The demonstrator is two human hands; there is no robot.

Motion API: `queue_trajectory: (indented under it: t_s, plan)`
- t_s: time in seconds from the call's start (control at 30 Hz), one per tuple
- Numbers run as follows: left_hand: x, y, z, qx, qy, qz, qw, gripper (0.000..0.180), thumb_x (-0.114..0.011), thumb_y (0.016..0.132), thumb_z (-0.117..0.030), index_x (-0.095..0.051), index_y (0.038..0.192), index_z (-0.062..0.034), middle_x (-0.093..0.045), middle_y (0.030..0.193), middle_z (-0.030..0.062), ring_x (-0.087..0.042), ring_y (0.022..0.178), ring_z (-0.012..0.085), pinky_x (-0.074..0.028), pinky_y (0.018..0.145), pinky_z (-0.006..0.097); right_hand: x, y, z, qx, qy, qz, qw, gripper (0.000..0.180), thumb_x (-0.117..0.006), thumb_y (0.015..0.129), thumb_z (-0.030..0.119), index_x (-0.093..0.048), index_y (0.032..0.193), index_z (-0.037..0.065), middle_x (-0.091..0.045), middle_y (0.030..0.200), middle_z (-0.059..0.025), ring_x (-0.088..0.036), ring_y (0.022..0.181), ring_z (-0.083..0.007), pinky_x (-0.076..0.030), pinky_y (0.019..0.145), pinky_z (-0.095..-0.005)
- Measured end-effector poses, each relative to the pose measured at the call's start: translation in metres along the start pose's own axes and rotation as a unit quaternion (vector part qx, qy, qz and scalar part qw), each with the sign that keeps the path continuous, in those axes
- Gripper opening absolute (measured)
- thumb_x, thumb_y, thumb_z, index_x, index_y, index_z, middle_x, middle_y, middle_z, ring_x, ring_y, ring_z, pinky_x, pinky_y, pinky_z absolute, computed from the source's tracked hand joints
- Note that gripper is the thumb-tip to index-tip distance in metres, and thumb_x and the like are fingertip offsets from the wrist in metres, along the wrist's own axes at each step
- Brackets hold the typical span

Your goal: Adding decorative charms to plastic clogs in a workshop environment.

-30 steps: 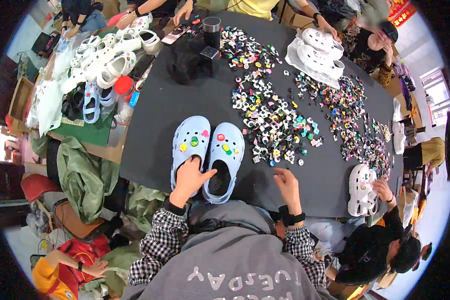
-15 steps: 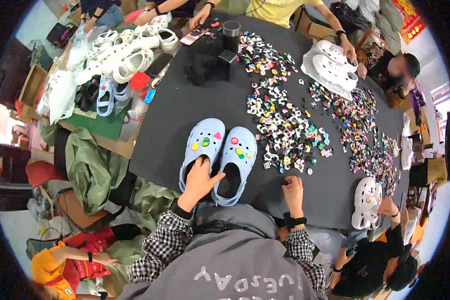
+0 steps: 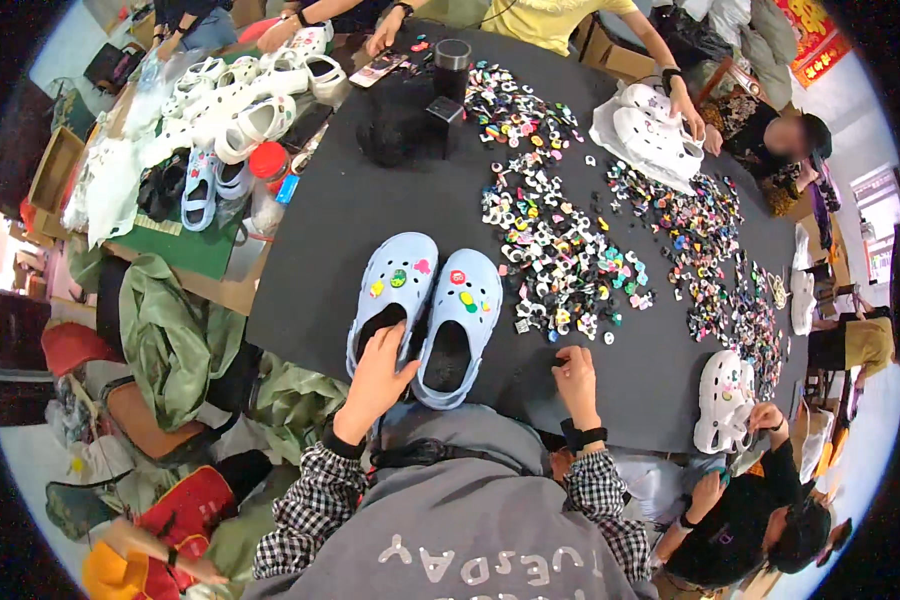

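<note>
A pair of light blue clogs stands side by side on the black table in front of me, toes pointing away. The left clog (image 3: 395,262) and the right clog (image 3: 482,278) both carry colourful charms on top, pink, red, yellow and green. My left hand (image 3: 375,375) grips the left clog at its opening, fingers inside and thumb over the inner side wall. To the right of the pair, my right hand (image 3: 576,382) hovers low by the table with curled fingertips pressed together. Whatever they may pinch is too small and dark to make out.
Heaps of small shoe charms (image 3: 560,235) spread over the table's middle and right. A black cup (image 3: 451,70) stands beyond the clogs. White clogs in plastic (image 3: 650,140) lie far right under a co-worker's hand; another white pair (image 3: 722,400) is at another person's hand, near right.
The view has shifted slightly. My left thumb has drawn in from the right clog toward the left one. My right hand keeps its curled pose beside the pair.
</note>
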State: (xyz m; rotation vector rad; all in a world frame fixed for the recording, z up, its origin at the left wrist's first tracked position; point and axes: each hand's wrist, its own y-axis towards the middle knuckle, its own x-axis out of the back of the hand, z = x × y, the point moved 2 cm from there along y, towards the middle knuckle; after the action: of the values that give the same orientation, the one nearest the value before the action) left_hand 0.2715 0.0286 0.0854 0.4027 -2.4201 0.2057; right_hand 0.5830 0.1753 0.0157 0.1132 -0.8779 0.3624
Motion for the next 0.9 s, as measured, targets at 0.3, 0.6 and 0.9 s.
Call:
queue_trajectory:
  t_s: [0.3, 0.6, 0.9]
  plan:
    - [0.024, -0.006, -0.002, 0.041, -0.080, -0.040, 0.995, 0.038, -0.061, 0.082, -0.003, -0.054, 0.119, -0.0020, -0.061, 0.101, 0.0138, -0.062, 0.083, 0.0258, -0.049, 0.072, 0.034, -0.002, 0.004, 0.007, -0.010, 0.041, -0.023, 0.999, 0.026, -0.067, 0.069, -0.004, -0.056, 0.092, 0.002, -0.054, 0.089, -0.0116, -0.057, 0.066, -0.0222, -0.048, 0.062, -0.0324]
    - [0.046, -0.014, 0.024, 0.091, -0.045, -0.182, 0.978, 0.032, -0.057, 0.082, 0.001, -0.057, 0.114, -0.0002, -0.059, 0.108, 0.0125, -0.059, 0.094, 0.0203, -0.048, 0.079, 0.029, -0.002, 0.005, 0.008, -0.010, 0.020, 0.006, 1.000, 0.030, -0.067, 0.072, -0.002, -0.055, 0.099, 0.004, -0.051, 0.094, -0.0130, -0.057, 0.070, -0.0239, -0.050, 0.067, -0.0354]
    - [0.018, -0.025, 0.047, 0.094, -0.012, -0.108, 0.990, 0.060, -0.060, 0.081, -0.008, -0.034, 0.135, 0.0020, -0.045, 0.125, 0.0248, -0.045, 0.116, 0.0389, -0.036, 0.099, 0.041, 0.026, 0.011, 0.078, -0.010, 0.083, 0.030, 0.996, 0.025, -0.067, 0.076, 0.001, -0.059, 0.100, 0.002, -0.056, 0.090, -0.0128, -0.060, 0.072, -0.0220, -0.050, 0.064, -0.0313]
